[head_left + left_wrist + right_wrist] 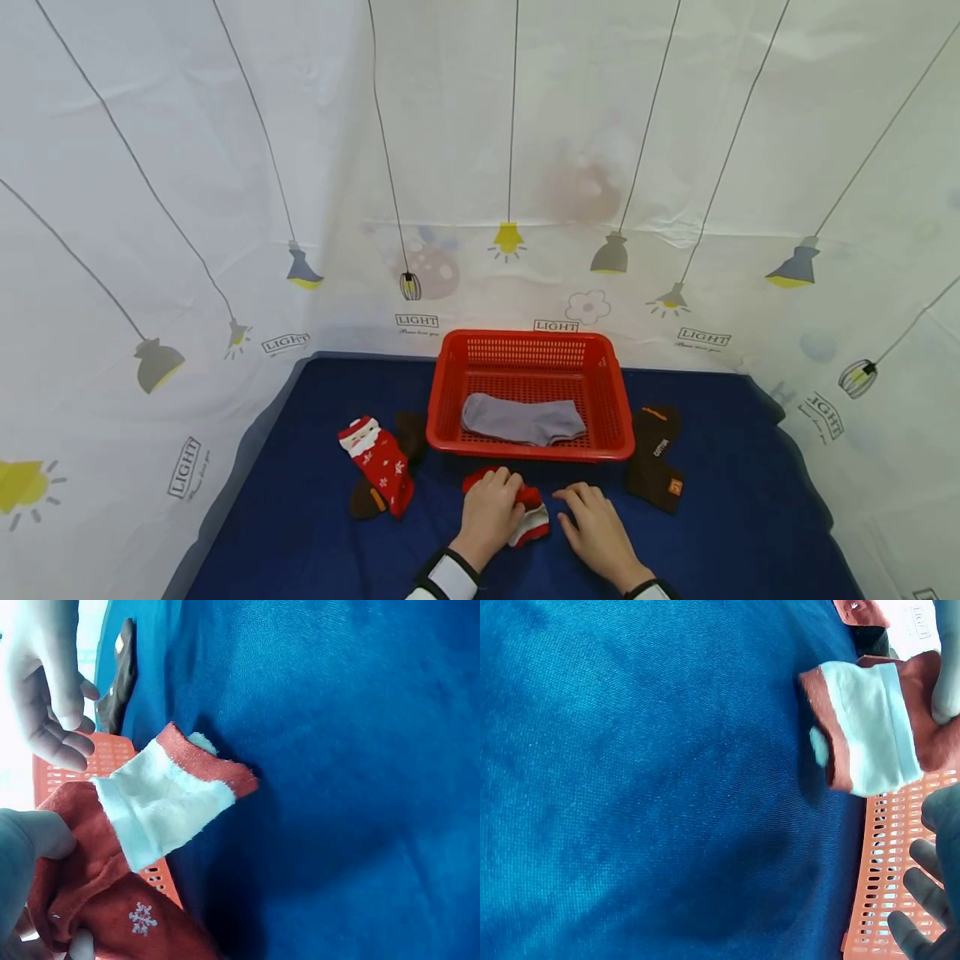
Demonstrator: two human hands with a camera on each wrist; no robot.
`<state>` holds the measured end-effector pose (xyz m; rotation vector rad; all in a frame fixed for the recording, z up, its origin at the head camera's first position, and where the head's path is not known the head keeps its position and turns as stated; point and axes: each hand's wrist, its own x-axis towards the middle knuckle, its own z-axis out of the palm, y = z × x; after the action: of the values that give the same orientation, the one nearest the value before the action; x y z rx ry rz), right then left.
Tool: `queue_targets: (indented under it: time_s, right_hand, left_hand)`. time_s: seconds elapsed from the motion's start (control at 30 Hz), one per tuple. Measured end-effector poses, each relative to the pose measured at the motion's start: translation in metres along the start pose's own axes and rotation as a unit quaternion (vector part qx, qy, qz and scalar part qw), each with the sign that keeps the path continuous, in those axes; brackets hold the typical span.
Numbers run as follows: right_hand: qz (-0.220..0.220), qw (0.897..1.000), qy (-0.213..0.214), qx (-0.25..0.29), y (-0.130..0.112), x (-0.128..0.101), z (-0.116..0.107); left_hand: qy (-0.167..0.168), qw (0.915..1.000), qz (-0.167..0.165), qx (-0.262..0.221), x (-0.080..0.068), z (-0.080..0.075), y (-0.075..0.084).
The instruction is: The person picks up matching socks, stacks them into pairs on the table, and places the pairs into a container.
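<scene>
My left hand [495, 500] grips a folded red sock with a white cuff [534, 518] on the blue cloth, just in front of the red basket [570, 453]. In the left wrist view the thumb [34, 840] presses into the bunched red sock [161, 806], which bears a snowflake. My right hand [596, 521] lies beside the sock with relaxed fingers and holds nothing; the left wrist view shows this right hand [52, 690] apart from the sock. A grey sock [522, 419] lies in the basket. In the right wrist view the sock's cuff [870, 727] is next to the basket's rim [889, 870].
A red Santa sock [378, 462] lies over a brown sock [411, 433] left of the basket. A dark brown sock [655, 458] lies to its right. Blue cloth [300, 517] covers the table, and white printed curtains close it in on three sides.
</scene>
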<state>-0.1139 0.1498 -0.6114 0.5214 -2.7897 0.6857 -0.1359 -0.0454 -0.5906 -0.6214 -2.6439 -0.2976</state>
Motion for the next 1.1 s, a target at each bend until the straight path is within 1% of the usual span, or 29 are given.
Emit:
queue_targets:
  time_s: [0.1,0.17,0.3,0.43,0.57,0.77,0.83,0.97,1.1]
  right_hand:
    - [0.0,1.0,-0.002,0.0,0.001,-0.001,0.001]
    - [-0.002,1.0,-0.001,0.002,0.001,-0.001,0.001]
    - [-0.008,1.0,0.007,0.003,0.001,-0.001,0.0]
    - [-0.013,1.0,0.011,-0.002,0.002,-0.001,0.0]
    - [-0.013,1.0,0.005,-0.003,0.003,-0.002,0.001]
    - [-0.017,1.0,-0.005,0.001,0.002,-0.002,0.003]
    - [-0.019,1.0,-0.009,0.001,0.001,-0.003,0.004]
    - [-0.021,1.0,-0.018,-0.004,0.0,-0.003,0.005]
    - [-0.025,0.999,-0.024,-0.01,-0.001,-0.004,0.007]
  left_hand:
    - [0.013,0.9999,0.005,0.004,0.002,0.007,0.002]
    - [0.016,0.9998,0.005,0.008,0.004,0.011,0.004]
    - [0.008,0.9999,0.003,0.012,0.006,0.016,0.006]
    - [-0.003,0.9999,0.001,0.014,0.007,0.017,0.008]
    - [-0.011,0.9998,0.002,0.019,0.005,0.018,0.008]
    - [-0.018,0.9993,-0.002,0.033,-0.004,0.029,0.005]
    - [-0.026,0.999,-0.002,0.036,-0.006,0.031,0.004]
    - [-0.046,0.9986,-0.003,0.027,-0.008,0.026,0.002]
    - [-0.06,0.9981,-0.012,0.009,-0.008,0.014,-0.001]
